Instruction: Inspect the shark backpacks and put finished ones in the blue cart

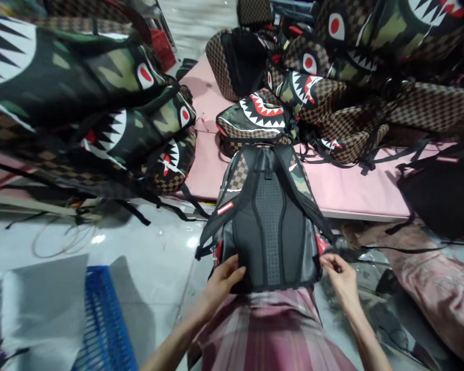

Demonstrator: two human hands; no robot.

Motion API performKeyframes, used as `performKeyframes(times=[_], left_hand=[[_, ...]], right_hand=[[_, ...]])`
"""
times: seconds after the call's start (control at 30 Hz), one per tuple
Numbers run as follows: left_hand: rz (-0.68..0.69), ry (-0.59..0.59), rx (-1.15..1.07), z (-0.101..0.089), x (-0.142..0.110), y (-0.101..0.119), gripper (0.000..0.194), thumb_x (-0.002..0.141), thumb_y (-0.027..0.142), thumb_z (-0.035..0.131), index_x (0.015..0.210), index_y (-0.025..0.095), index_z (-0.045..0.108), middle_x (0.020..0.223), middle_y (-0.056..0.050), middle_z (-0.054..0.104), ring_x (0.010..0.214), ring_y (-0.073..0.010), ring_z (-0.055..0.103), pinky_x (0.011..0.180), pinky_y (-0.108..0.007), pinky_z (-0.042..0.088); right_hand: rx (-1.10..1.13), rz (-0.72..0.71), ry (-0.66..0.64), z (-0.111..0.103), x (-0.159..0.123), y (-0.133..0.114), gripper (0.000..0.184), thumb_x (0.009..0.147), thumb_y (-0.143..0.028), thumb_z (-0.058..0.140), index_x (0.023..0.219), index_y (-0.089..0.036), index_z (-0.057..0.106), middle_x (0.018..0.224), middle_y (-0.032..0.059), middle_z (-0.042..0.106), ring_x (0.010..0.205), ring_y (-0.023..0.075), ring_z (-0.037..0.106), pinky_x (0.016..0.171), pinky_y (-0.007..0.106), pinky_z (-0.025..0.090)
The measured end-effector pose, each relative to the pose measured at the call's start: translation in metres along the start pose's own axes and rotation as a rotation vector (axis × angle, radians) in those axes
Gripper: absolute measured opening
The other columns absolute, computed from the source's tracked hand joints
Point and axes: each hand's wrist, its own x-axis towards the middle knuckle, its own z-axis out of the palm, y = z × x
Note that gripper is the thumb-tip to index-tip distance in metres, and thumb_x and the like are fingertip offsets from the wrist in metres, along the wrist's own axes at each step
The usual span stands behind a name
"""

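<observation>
A backpack (270, 232) lies in front of me with its black padded back panel and shoulder straps facing up. Its upper end rests on the pink table edge and its lower end is over my lap. My left hand (225, 281) is closed on the lower left edge, thumb on top of the panel. At the lower right side, my right hand (339, 275) pinches the bag's edge close to a red patch; its fingertips are partly hidden. Just beyond the backpack's top lies another bag with a shark-mouth print (255, 116).
Camouflage and checked bags are heaped on the pink table (355, 193), left (112, 98) and right (336, 108). A black bag (444, 190) hangs over the right edge. A blue plastic basket (104, 319) stands on the floor at left. Another person's patterned clothing (433, 278) shows at right.
</observation>
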Motion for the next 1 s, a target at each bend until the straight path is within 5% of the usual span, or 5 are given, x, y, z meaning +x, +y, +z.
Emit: performKeyframes(times=[0.2, 0.4, 0.6, 0.8, 1.0], left_hand=[[0.509, 0.525, 0.813, -0.043, 0.074, 0.052, 0.049, 0.077, 0.041, 0.049, 0.118, 0.014, 0.051, 0.117, -0.015, 0.057, 0.109, -0.031, 0.052, 0.093, -0.047, 0.041], [0.516, 0.534, 0.971, -0.033, 0.088, 0.064, 0.052, 0.075, 0.041, 0.051, 0.121, 0.016, 0.05, 0.109, -0.012, 0.061, 0.1, -0.0289, 0.057, 0.082, -0.04, 0.048], [0.529, 0.546, 0.678, -0.016, 0.083, 0.107, 0.052, 0.075, 0.048, 0.055, 0.121, 0.025, 0.051, 0.113, -0.005, 0.061, 0.099, -0.0239, 0.058, 0.087, -0.033, 0.046], [0.556, 0.639, 0.585, -0.034, 0.106, 0.146, 0.049, 0.073, 0.046, 0.057, 0.116, 0.022, 0.058, 0.107, -0.005, 0.063, 0.091, -0.0217, 0.06, 0.085, -0.032, 0.045], [0.418, 0.54, 0.24, -0.045, 0.139, 0.19, 0.048, 0.071, 0.04, 0.058, 0.113, 0.018, 0.06, 0.066, 0.0, 0.063, 0.053, -0.0123, 0.056, 0.05, -0.021, 0.046]], right_hand=[[-0.644, -0.274, 0.04, 0.004, 0.096, -0.057, 0.06, 0.077, -0.045, 0.061, 0.128, -0.017, 0.047, 0.114, 0.0141, 0.059, 0.091, 0.0268, 0.061, 0.069, 0.034, 0.048], [-0.97, -0.345, -0.175, 0.041, 0.067, -0.109, 0.068, 0.076, -0.026, 0.059, 0.138, -0.014, 0.034, 0.092, 0.0123, 0.062, 0.058, 0.0204, 0.06, 0.049, 0.028, 0.041], [-0.527, -0.352, -0.291, 0.066, 0.056, -0.095, 0.067, 0.074, -0.018, 0.054, 0.139, -0.018, 0.035, 0.089, 0.0105, 0.065, 0.062, 0.0208, 0.061, 0.054, 0.029, 0.044], [0.273, 0.055, -0.171, 0.024, 0.103, -0.075, 0.052, 0.069, -0.035, 0.068, 0.118, -0.023, 0.059, 0.107, 0.007, 0.065, 0.091, 0.0254, 0.06, 0.079, 0.038, 0.048], [1.014, 0.152, -0.195, 0.002, 0.185, -0.097, 0.032, 0.066, -0.035, 0.071, 0.094, -0.022, 0.061, 0.056, -0.0057, 0.047, 0.04, 0.0063, 0.037, 0.038, 0.018, 0.034]])
